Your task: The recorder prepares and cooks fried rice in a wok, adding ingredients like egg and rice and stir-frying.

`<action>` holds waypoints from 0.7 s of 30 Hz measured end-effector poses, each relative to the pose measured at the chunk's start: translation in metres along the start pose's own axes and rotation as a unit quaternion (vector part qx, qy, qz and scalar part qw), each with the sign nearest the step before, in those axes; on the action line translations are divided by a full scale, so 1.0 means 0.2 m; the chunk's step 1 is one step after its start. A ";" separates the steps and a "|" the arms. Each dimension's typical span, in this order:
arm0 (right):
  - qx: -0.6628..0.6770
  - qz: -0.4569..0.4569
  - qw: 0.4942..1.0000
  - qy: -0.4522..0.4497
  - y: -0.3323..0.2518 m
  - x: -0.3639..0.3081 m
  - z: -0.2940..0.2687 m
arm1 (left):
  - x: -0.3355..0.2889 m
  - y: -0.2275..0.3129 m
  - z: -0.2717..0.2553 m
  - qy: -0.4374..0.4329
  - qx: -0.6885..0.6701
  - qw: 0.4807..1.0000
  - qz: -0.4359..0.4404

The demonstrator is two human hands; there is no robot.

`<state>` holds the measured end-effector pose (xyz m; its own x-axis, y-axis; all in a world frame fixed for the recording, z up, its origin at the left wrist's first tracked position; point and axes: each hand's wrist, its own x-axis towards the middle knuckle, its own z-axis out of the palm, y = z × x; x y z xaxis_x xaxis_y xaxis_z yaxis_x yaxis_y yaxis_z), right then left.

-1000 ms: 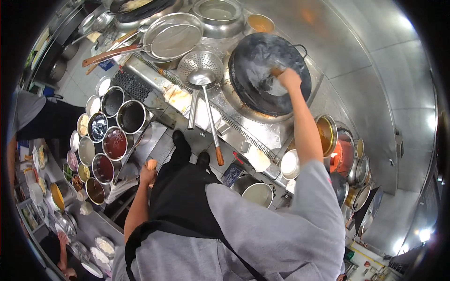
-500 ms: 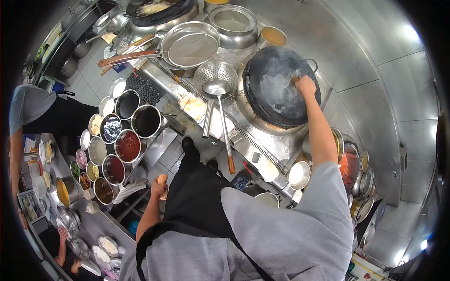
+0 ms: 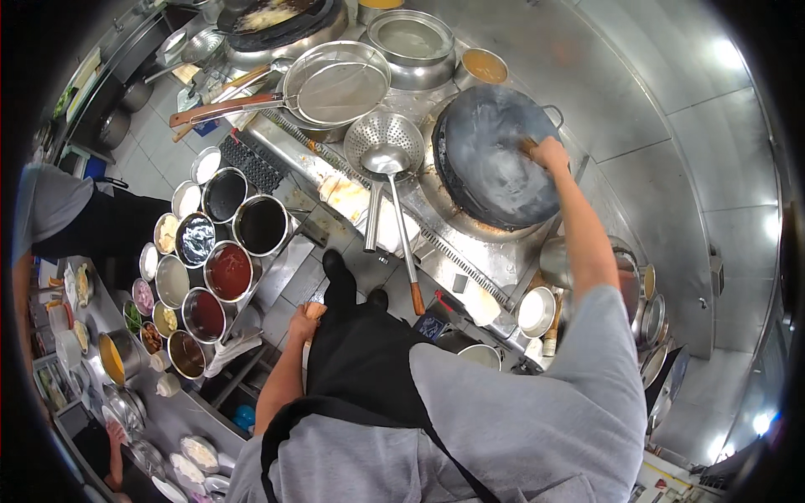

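Steel range; round black metal wok at half past one, its pale liquid spread wider than half a second ago, suggesting scrubbing across the bowl; right hand fisted round brown brush-like tool, wok's two o'clock; left hand curled by black cloth apron, contents unclear

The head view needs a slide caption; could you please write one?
Right hand holding a brown tool in a hazy wok, near a ladle lying on a strainer.
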<state>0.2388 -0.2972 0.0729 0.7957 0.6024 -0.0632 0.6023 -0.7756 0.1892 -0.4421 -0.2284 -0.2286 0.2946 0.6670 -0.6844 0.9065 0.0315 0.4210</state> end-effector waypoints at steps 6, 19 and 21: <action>0.037 -0.066 0.997 0.004 -0.45 -0.13 -0.09 | 0.02 -0.05 0.00 0.009 0.009 0.999 0.030; 0.128 0.118 0.985 -0.003 -0.06 0.02 0.00 | -0.03 -0.32 -0.06 -0.066 0.050 0.993 -0.085; 0.117 0.022 0.993 0.027 -0.21 0.00 0.03 | -0.02 -0.35 -0.09 -0.079 0.097 0.989 -0.075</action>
<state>0.2138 -0.2645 0.0591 0.8212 0.5705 -0.0066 0.5698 -0.8207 -0.0419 -0.5122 -0.2199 -0.2441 0.1828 0.5410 -0.8209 0.9799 -0.0325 0.1968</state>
